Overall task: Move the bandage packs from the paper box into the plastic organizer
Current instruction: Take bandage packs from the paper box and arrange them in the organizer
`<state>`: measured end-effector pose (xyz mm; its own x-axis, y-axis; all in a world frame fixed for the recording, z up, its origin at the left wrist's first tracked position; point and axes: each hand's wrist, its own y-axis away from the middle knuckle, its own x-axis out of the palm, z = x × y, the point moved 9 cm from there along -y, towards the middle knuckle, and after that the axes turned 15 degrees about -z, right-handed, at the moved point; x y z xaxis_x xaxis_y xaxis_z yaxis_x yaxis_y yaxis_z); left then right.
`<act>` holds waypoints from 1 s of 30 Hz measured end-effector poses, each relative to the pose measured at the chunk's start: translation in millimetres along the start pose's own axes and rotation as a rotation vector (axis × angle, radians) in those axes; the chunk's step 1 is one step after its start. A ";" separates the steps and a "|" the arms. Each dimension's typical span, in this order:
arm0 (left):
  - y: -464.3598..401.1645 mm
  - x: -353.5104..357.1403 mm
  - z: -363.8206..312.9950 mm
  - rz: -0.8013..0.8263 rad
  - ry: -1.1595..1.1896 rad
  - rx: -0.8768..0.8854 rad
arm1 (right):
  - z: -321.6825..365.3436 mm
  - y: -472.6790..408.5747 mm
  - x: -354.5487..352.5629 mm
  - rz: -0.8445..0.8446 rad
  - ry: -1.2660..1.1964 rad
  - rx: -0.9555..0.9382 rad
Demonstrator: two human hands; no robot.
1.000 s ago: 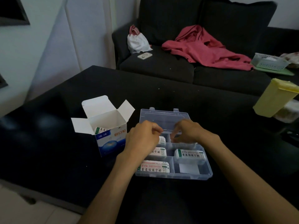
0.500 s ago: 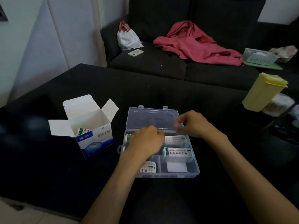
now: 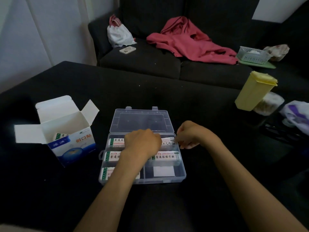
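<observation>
Both hands, our left hand [image 3: 142, 143] and right hand [image 3: 189, 135], pinch a light, stiff bandage pack [image 3: 168, 142] by its ends, settling it into the plastic organizer's [image 3: 183, 174] far-right compartment.

Clear glossy plastic organizer [image 3: 181, 174], white-lined glossy printed paper box [image 3: 73, 146], paper-wrapped bandage packs [image 3: 165, 157], matt black cloth table cover [image 3: 50, 190], dark fabric sofa [image 3: 142, 61], crumpled red cloth [image 3: 189, 42], yellow plastic container [image 3: 252, 92]
</observation>
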<state>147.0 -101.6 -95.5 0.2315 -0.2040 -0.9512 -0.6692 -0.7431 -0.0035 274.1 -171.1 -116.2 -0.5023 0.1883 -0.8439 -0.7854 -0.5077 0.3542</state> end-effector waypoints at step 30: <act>50.4 -137.6 106.2 -0.965 0.699 -0.100 | 91.3 32.9 -27.4 -0.269 0.123 -0.522</act>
<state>6.5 -43.3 2.4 0.9630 0.1859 -0.1953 0.0426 -0.8200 -0.5708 229.0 -116.2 -44.7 -0.2406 0.2843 -0.9281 -0.5815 -0.8078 -0.0967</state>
